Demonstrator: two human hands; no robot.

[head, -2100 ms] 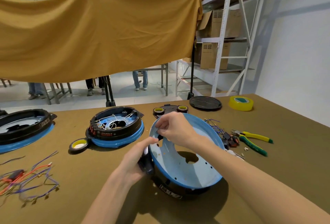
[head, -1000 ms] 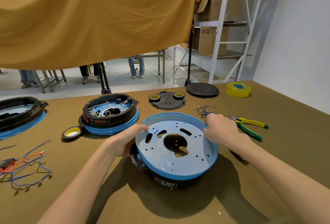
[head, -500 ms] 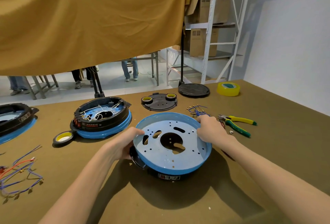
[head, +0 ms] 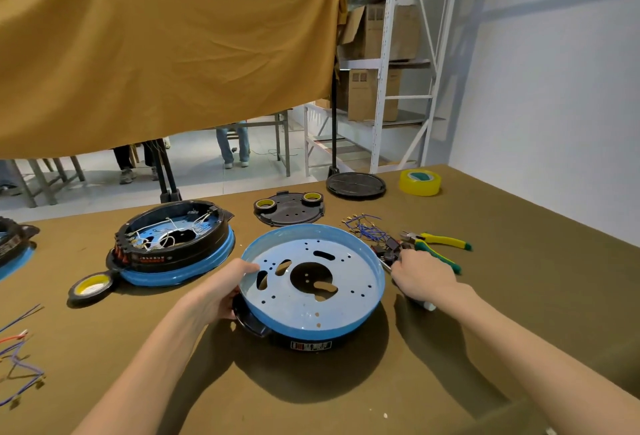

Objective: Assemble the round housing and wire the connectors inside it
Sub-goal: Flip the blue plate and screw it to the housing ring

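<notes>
The round housing [head: 312,284] is lying flat on the brown table [head: 519,296], a little in front of the person and near the middle of the view. It is showing a pale blue plate with a raised blue rim, one large hole in the centre, some long slots and many small holes, and it is sitting on a black base with a small label at the near side. The left hand [head: 221,290] is reaching from the lower left and is gripping the left edge of the housing, with the thumb lying over the rim and the fingers curling under the side. The right hand [head: 420,277] is resting on the table just beside the right edge of the housing, its fingers curled around a thin tool [head: 426,304] whose white end is showing behind the hand; what kind of tool it is cannot be told. Just beyond this hand, small black connectors [head: 388,249] and blue wires [head: 367,228] are lying near yellow and green pliers [head: 440,244].
</notes>
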